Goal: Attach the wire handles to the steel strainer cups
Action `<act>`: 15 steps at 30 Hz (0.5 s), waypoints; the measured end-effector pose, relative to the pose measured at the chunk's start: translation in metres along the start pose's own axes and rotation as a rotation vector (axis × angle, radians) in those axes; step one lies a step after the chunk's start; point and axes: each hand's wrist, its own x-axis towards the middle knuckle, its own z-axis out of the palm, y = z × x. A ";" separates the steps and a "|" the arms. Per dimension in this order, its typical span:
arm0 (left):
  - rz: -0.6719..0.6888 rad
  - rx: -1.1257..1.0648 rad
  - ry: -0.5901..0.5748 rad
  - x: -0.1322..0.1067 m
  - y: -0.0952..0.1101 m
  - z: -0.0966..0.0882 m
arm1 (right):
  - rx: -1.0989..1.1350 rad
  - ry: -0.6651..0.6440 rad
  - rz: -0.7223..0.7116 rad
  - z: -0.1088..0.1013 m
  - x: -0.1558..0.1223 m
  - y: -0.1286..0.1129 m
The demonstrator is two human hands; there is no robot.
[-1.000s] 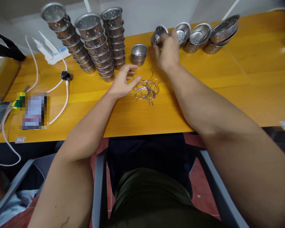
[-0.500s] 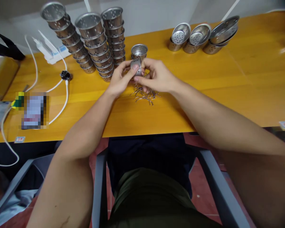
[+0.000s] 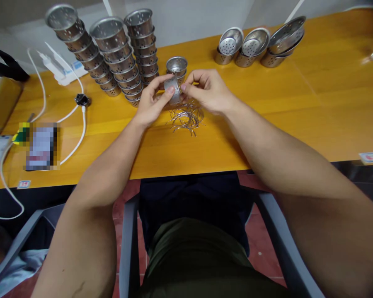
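Note:
My left hand (image 3: 151, 103) is closed around a small perforated metal cup (image 3: 171, 85), thumb on its side, the cup tipped so its rim faces right. Just right of that rim, my right hand (image 3: 210, 92) has thumb and forefinger pinched together; what is between them is too small to make out. Below both hands, a loose pile of thin curved metal wires (image 3: 188, 119) lies on the wooden table (image 3: 186, 157). Right behind the held cup stands another perforated cup (image 3: 176, 65), partly hidden by my fingers.
Tall stacks of perforated cups (image 3: 115, 54) rise at the back left. Several tilted strainer cups (image 3: 251, 45) rest at the back right. A phone (image 3: 42, 147), a white cable (image 3: 82, 136) and a power strip (image 3: 71, 73) lie to the left. A chair arm (image 3: 130, 240) is below.
My right hand has drawn back slightly from the cup's rim, its fingers now more pinched. More of the wire pile shows. The whole view has shifted a little.

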 end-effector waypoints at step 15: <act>-0.352 -0.257 0.266 0.000 0.020 0.015 | -0.465 -0.110 -0.090 -0.016 -0.007 0.017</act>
